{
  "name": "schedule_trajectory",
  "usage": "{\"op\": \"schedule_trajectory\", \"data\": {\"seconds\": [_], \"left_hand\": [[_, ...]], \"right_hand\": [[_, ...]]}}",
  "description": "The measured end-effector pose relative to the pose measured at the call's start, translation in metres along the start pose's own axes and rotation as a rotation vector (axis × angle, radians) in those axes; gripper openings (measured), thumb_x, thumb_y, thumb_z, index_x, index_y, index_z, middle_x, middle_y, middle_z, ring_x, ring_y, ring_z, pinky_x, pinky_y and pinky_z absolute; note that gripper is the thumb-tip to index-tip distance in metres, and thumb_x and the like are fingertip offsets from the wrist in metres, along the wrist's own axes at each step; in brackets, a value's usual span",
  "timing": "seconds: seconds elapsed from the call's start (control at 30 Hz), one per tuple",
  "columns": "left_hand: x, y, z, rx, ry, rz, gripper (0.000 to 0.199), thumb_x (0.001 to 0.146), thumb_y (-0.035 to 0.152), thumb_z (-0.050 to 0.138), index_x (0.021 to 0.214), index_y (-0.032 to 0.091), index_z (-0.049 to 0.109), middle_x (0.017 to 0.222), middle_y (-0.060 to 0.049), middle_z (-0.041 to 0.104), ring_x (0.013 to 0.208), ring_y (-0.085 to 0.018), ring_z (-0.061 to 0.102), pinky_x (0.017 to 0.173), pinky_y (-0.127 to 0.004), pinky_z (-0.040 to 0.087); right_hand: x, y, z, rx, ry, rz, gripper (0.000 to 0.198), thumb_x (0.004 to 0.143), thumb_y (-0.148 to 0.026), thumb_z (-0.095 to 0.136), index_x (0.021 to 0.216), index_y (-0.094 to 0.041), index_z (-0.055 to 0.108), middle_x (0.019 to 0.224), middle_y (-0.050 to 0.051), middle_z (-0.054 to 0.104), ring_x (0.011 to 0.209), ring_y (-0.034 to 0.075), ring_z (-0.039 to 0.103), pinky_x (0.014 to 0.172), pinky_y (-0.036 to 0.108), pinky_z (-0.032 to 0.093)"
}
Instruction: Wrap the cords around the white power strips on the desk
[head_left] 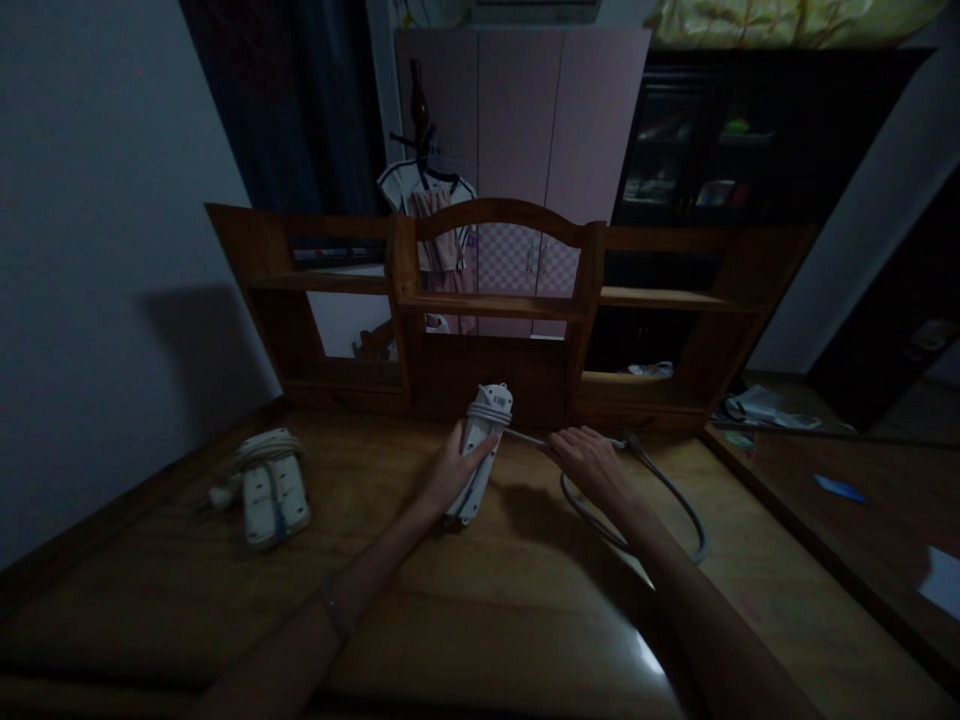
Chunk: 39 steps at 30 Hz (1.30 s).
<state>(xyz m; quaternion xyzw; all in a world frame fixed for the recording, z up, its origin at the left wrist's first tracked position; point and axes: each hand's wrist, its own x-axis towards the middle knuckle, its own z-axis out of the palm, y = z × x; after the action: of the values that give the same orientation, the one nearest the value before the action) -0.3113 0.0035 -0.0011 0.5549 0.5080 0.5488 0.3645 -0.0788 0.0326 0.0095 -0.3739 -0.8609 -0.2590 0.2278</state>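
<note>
My left hand (pixel 454 470) is closed around a white power strip (pixel 480 475), which is tilted up above the desk. Several turns of its power cord (pixel 491 412) are wound about the upper end. A length of cord runs to the right, into my right hand (pixel 589 455), whose fingers are wrapped round it. Beyond that hand the cord hangs in a loose loop (pixel 694 520), with a dark plug (pixel 632 440) near its top. Over on the left, a second white power strip (pixel 275 495) lies on the desk with its own cord (pixel 268 448) bundled at the far end.
The wooden desk (pixel 360 600) has a shelf unit (pixel 495 310) along its back. A wall (pixel 112 250) borders it at left. To the right is a lower brown surface (pixel 862 530) with a blue card (pixel 838 488) and white paper (pixel 943 580).
</note>
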Motion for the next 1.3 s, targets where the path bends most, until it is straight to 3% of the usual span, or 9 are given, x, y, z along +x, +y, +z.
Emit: {"op": "schedule_trajectory", "data": {"seconds": [0.13,0.23,0.33,0.43,0.57,0.73,0.87,1.13,1.3], "left_hand": [[0.000,0.003,-0.005,0.171,0.065,0.131,0.060,0.078,0.054,0.059,0.128,0.023,0.045,0.115,-0.009,0.062,0.101,-0.024,0.060,0.087,-0.033,0.043],[-0.002,0.004,-0.007,0.386,0.098,0.127,0.071,0.078,0.056,0.058,0.139,0.028,0.033,0.114,-0.012,0.063,0.096,-0.029,0.063,0.081,-0.035,0.044],[-0.001,0.005,-0.013,0.716,0.120,0.159,0.070,0.080,0.056,0.055,0.142,0.033,0.029,0.109,-0.013,0.065,0.088,-0.032,0.065,0.077,-0.037,0.043],[0.001,0.005,-0.019,0.990,0.129,0.209,0.070,0.085,0.048,0.053,0.145,0.036,0.019,0.113,-0.012,0.062,0.091,-0.030,0.064,0.077,-0.036,0.044],[0.002,0.002,-0.021,1.207,0.140,0.187,0.076,0.087,0.043,0.051,0.147,0.033,0.006,0.114,-0.010,0.059,0.091,-0.026,0.063,0.076,-0.034,0.046],[0.003,-0.004,-0.021,1.293,0.148,0.201,0.077,0.089,0.046,0.045,0.147,0.031,-0.002,0.108,-0.011,0.061,0.085,-0.026,0.063,0.069,-0.034,0.046],[0.000,-0.007,-0.018,1.330,0.095,0.252,0.077,0.089,0.046,0.047,0.146,0.035,-0.002,0.104,-0.008,0.060,0.080,-0.023,0.063,0.066,-0.031,0.043],[-0.008,-0.010,-0.003,1.314,-0.208,0.574,0.073,0.087,0.050,0.049,0.146,0.039,0.006,0.088,-0.002,0.057,0.075,-0.018,0.061,0.062,-0.024,0.039],[-0.011,-0.012,-0.003,1.336,-0.286,0.708,0.071,0.087,0.048,0.051,0.145,0.025,0.018,0.095,-0.006,0.060,0.080,-0.019,0.061,0.063,-0.025,0.041]], "right_hand": [[0.001,-0.011,-0.011,-0.047,0.012,-0.010,0.014,0.093,-0.022,0.050,0.081,-0.019,0.057,0.075,0.002,0.061,0.070,0.017,0.052,0.064,0.029,0.028],[0.002,-0.018,-0.015,-0.034,0.027,0.001,0.015,0.093,-0.021,0.049,0.080,-0.019,0.056,0.075,0.002,0.061,0.072,0.016,0.053,0.063,0.028,0.027],[0.001,-0.017,-0.013,-0.002,0.051,0.066,0.018,0.094,-0.027,0.048,0.079,-0.019,0.055,0.074,0.001,0.060,0.069,0.014,0.054,0.059,0.027,0.026],[-0.001,-0.014,-0.009,0.035,0.062,0.101,0.022,0.095,-0.031,0.047,0.079,-0.018,0.054,0.072,0.000,0.060,0.063,0.012,0.054,0.054,0.028,0.022],[-0.001,-0.026,-0.010,0.068,0.054,0.009,0.021,0.095,-0.028,0.046,0.078,-0.018,0.053,0.069,0.000,0.059,0.059,0.012,0.052,0.052,0.029,0.019],[0.002,-0.055,-0.023,0.085,0.147,-0.157,0.018,0.095,-0.024,0.046,0.080,-0.019,0.053,0.070,-0.001,0.057,0.060,0.012,0.050,0.054,0.029,0.023],[0.002,-0.057,-0.030,0.089,0.237,-0.207,0.017,0.094,-0.022,0.049,0.078,-0.019,0.053,0.066,-0.002,0.054,0.058,0.012,0.046,0.056,0.029,0.026],[-0.006,-0.027,-0.036,0.094,0.241,-0.134,0.016,0.093,-0.029,0.052,0.085,-0.018,0.060,0.069,0.001,0.056,0.064,0.013,0.048,0.061,0.028,0.029],[-0.003,-0.017,-0.033,0.292,0.184,-0.005,0.020,0.091,-0.035,0.054,0.083,-0.018,0.062,0.070,0.000,0.056,0.062,0.011,0.049,0.058,0.025,0.029]]}}
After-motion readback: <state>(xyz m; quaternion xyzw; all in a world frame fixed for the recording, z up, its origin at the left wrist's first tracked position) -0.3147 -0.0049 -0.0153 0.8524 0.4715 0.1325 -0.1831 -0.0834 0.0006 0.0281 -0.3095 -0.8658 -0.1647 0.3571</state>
